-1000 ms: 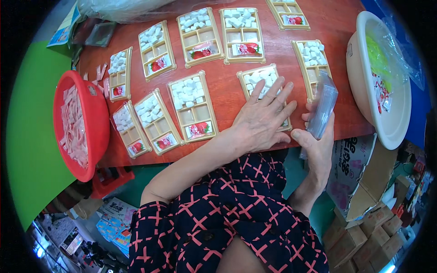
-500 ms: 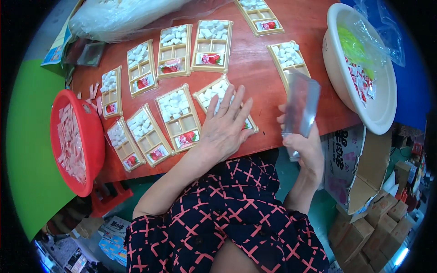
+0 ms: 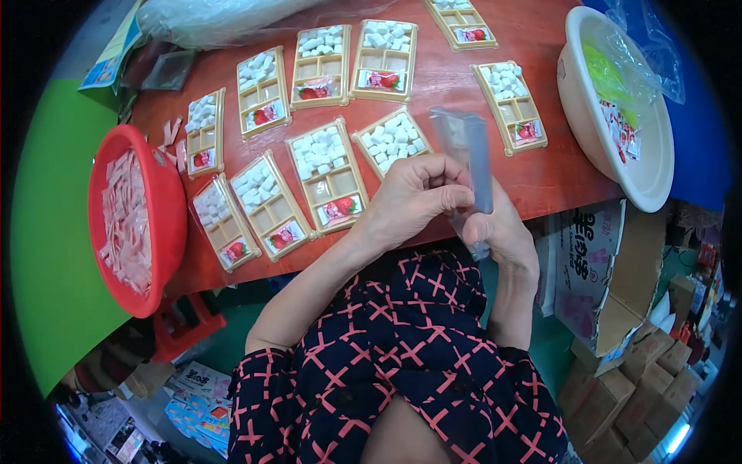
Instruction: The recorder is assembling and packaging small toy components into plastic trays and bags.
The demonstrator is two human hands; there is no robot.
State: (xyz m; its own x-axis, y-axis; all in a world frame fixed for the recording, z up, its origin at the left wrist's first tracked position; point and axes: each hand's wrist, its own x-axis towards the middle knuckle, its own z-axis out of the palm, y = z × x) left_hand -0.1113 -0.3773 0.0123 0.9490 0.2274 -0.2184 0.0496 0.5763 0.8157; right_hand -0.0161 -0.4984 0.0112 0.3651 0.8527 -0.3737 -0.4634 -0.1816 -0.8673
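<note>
Upright above the table's near edge is a stack of clear plastic covers (image 3: 470,147), gripped low down by my right hand (image 3: 502,232). My left hand (image 3: 417,193) is closed, thumb and fingertips pinched at the left edge of that stack. Beneath and just beyond the left hand lies a cream tray (image 3: 393,141) with white cubes in its large compartment; the hand hides its lower part. To its left, another tray (image 3: 325,174) carries white cubes and a packet with a strawberry picture (image 3: 338,210). Clear film or lids shine over several trays.
More filled trays (image 3: 386,58) stand in rows on the red table (image 3: 433,85). A red basin (image 3: 166,232) of pale pink strips is at the left, a white basin (image 3: 572,100) with packets at the right. Below right sits an opened carton (image 3: 591,271); plastic wrap (image 3: 209,23) lies at the back.
My left hand has lifted off the nearest tray, curled, and come to the clear covers. My right hand has brought the covers leftward toward it. The view has shifted slightly.
</note>
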